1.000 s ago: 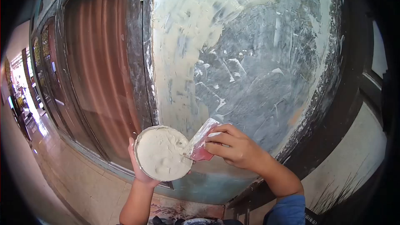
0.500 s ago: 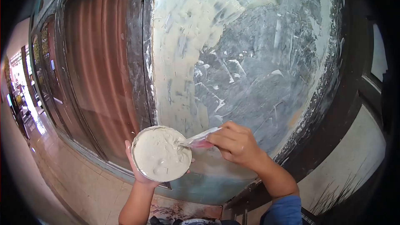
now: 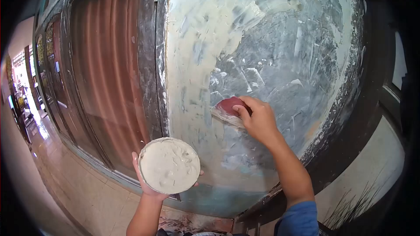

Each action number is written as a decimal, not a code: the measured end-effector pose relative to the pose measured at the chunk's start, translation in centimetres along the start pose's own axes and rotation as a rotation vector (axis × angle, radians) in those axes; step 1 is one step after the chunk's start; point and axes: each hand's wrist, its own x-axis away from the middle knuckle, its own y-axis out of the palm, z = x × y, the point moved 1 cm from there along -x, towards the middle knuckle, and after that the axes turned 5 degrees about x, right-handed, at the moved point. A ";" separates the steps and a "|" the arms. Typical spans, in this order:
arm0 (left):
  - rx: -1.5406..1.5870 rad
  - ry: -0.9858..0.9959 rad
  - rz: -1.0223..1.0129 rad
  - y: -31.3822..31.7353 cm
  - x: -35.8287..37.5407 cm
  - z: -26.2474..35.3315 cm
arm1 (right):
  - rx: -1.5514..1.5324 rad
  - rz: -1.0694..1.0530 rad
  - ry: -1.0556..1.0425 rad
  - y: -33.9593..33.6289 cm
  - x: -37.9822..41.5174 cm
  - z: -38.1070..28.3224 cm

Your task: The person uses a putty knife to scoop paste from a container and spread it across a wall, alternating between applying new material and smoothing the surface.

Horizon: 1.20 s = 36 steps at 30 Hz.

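My left hand (image 3: pixel 148 188) holds up a round tub of off-white putty (image 3: pixel 168 166) from beneath, its open top facing me. Fingers wrap the tub's left side, and fingertips show at its right. My right hand (image 3: pixel 258 116) is closed on a red putty spreader (image 3: pixel 229 105), thumb toward me. The spreader's putty-smeared edge rests on or close to the wall panel (image 3: pixel 280 91); the exact contact is hard to tell. Beige putty (image 3: pixel 188 48) coats the panel's left and upper part. Grey surface with white scrapes shows through the middle and right.
Left of the panel stands a dark wooden frame (image 3: pixel 151 57) and a glass pane with a reddish-brown curtain (image 3: pixel 107 74) behind it. Tiled floor (image 3: pixel 83 183) runs along the lower left. A dark frame borders the right, near thin dark bristles or twigs (image 3: pixel 352 209).
My right hand has lifted the spreader out of the putty tub and moved it up to the wall panel. The tub stays in my left hand, nearly where it was.
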 end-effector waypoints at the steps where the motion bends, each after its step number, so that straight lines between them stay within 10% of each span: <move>1: 0.036 0.006 -0.002 0.1 0.1 0.1 | 0.081 -0.017 0.000 0.2 -0.3 0.0; 36: -0.060 0.038 0.017 0.1 2.3 1.2 | 0.159 -0.036 0.052 -0.7 -3.5 -0.7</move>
